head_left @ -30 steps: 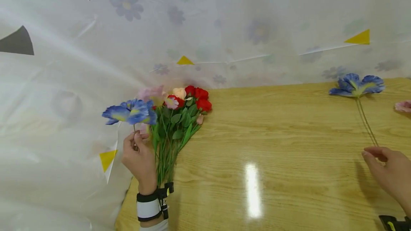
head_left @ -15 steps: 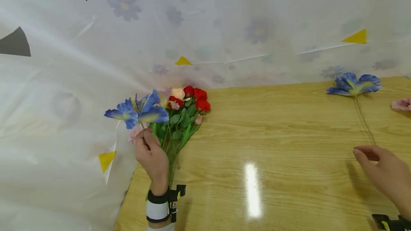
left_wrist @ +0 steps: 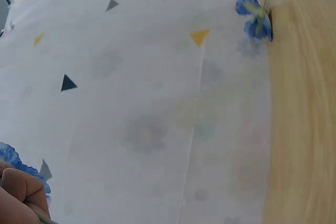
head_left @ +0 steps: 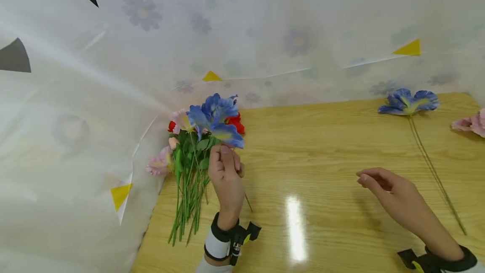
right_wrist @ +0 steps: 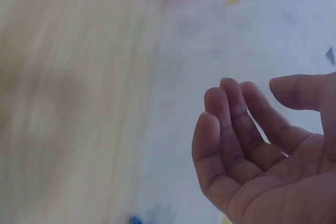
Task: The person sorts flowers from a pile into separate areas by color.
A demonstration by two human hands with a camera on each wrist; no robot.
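Note:
My left hand (head_left: 227,178) pinches the stem of a blue iris (head_left: 216,119) just under its bloom, raised in front of the flower pile. Below the hand, the thin stem slants down to the right. In the left wrist view, curled fingers (left_wrist: 26,187) and part of the blue petals (left_wrist: 16,156) show at the lower left corner. My right hand (head_left: 394,197) hovers over the table with loosely bent fingers and holds nothing. The right wrist view shows its palm and fingers (right_wrist: 236,140) with nothing between them. To its right, a second blue iris (head_left: 409,102) lies on the table.
Red roses (head_left: 236,123), pink flowers (head_left: 161,163) and green stems (head_left: 185,205) lie bunched on the left of the wooden table (head_left: 303,146). A pink flower (head_left: 471,124) lies at the far right. A patterned white sheet (head_left: 265,24) hangs behind and at the left.
The left hand has moved right with the held iris, from the pile's left side to its right front. The right hand has moved left, away from the other iris, which stays on the table.

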